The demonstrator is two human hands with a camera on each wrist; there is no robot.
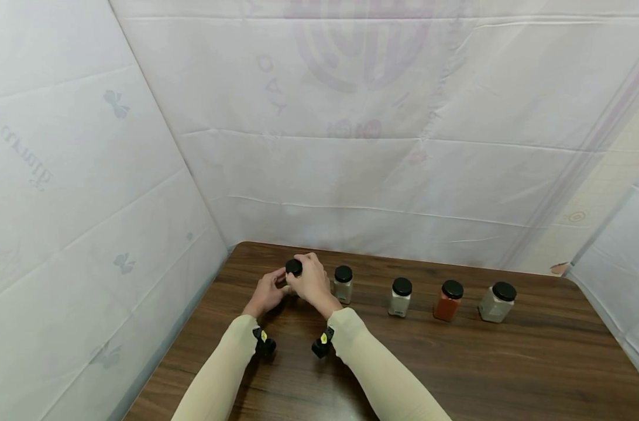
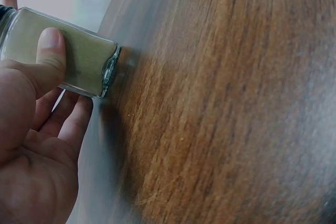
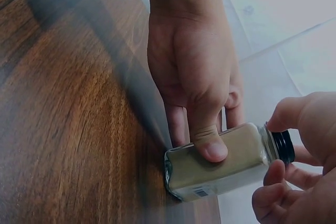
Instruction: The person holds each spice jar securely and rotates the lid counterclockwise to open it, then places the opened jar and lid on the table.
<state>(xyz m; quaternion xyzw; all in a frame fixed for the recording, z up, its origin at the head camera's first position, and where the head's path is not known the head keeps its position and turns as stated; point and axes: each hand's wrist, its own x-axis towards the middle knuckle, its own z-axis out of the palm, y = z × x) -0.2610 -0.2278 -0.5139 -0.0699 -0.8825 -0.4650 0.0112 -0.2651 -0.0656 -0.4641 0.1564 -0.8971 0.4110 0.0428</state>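
A square glass jar of greenish-tan powder stands near the far left of the table. Its body is gripped low down by my left hand, thumb along the near face and fingers behind. My right hand has its thumb and fingers round the black lid at the top. The lid sits on the jar's neck, and part of a printed label shows on one side. In the head view the two hands hide most of the jar's body.
Right of my hands stands a black-lidded jar of pale contents. Farther right come another pale jar, an orange-red one and a wider greyish one. The brown wooden table meets white cloth walls behind and at left.
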